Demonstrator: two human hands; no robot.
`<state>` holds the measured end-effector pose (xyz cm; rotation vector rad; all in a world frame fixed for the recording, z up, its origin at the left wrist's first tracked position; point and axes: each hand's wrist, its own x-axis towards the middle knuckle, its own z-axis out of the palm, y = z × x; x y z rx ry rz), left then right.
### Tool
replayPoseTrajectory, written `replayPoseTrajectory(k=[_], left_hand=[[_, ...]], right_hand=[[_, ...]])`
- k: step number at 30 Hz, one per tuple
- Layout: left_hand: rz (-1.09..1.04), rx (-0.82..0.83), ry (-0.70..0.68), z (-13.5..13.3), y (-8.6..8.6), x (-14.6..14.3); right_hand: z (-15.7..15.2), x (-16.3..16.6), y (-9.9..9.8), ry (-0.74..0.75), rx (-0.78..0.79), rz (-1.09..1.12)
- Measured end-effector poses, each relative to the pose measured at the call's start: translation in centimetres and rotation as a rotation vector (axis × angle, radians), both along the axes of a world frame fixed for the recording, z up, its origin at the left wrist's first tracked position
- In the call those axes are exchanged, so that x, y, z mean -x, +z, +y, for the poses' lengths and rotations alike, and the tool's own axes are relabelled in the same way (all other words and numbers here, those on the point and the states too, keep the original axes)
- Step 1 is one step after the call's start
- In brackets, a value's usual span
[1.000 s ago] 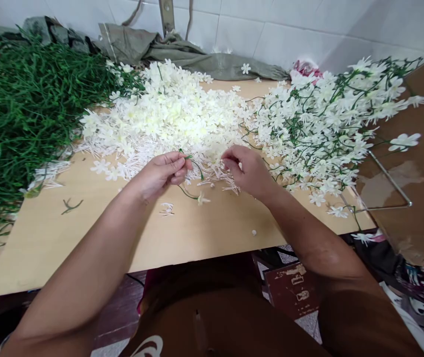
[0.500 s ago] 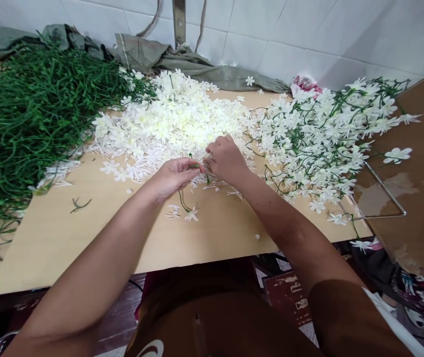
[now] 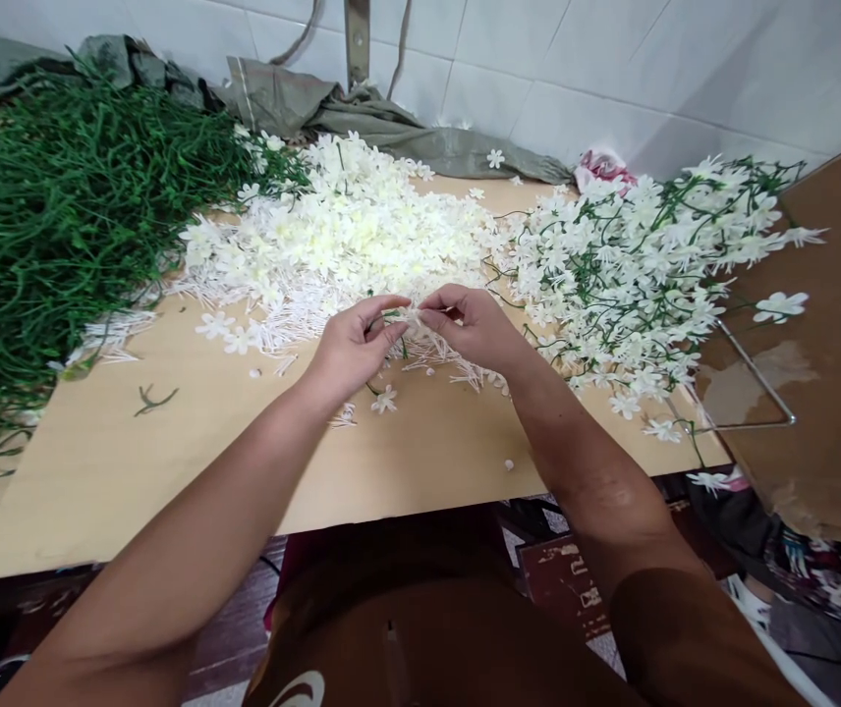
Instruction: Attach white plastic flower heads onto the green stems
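Observation:
My left hand (image 3: 359, 344) pinches a green artificial flower stem (image 3: 394, 315) between thumb and fingers. Close against its fingertips, my right hand (image 3: 471, 326) is closed on a small white artificial flower (image 3: 415, 316), largely covered by the fingers. Whether stem and flower are joined I cannot tell. Below the left hand a white bloom (image 3: 384, 399) hangs or lies at the end of a green stem. Behind both hands spreads a heap of loose white flowers (image 3: 362, 231), with thin white stalks (image 3: 295, 314) along its front edge.
A big pile of green stems (image 3: 88, 187) covers the table's left side. Flowers on green stems (image 3: 612, 265) are heaped at the right, beside a brown board (image 3: 833, 393) with a metal handle (image 3: 759, 378). Grey cloth (image 3: 435, 147) lies along the tiled wall.
My right hand has drawn back from the flower heap and turned toward the left fingertips, now with a white flower. The bloom hanging below my left hand has risen slightly.

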<state>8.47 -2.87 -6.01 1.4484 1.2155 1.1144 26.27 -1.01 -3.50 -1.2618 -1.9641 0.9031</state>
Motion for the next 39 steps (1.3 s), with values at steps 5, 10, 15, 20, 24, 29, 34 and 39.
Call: replayPoseTrajectory(k=[5, 10, 15, 20, 24, 29, 34, 39], left_hand=[[-0.003, -0.011, 0.03, -0.2, -0.1, -0.2], [0.005, 0.017, 0.033, -0.5, 0.5, -0.1], [-0.005, 0.101, 0.047, -0.6, 0.8, -0.4], [-0.025, 0.142, 0.019, -0.6, 0.7, -0.7], [-0.046, 0.157, -0.002, -0.6, 0.8, -0.8], [-0.055, 0.149, -0.032, -0.7, 0.8, -0.7], [-0.068, 0.149, -0.046, -0.6, 0.5, -0.8], [-0.046, 0.138, -0.076, -0.7, 0.2, -0.7]], right_hand=[[-0.3, 0.2, -0.1, 0.049, 0.097, 0.034], [-0.9, -0.2, -0.1, -0.049, 0.044, 0.075], [-2.7, -0.6, 0.2, -0.06, 0.023, 0.167], [-4.0, -0.3, -0.1, -0.092, -0.004, 0.233], [-4.2, 0.2, -0.5, -0.122, -0.224, 0.061], [-4.0, 0.6, -1.2, -0.178, -0.536, -0.242], [-3.8, 0.9, -1.9, -0.195, -0.653, -0.413], [-3.7, 1.3, -2.2, -0.189, -0.664, -0.5]])
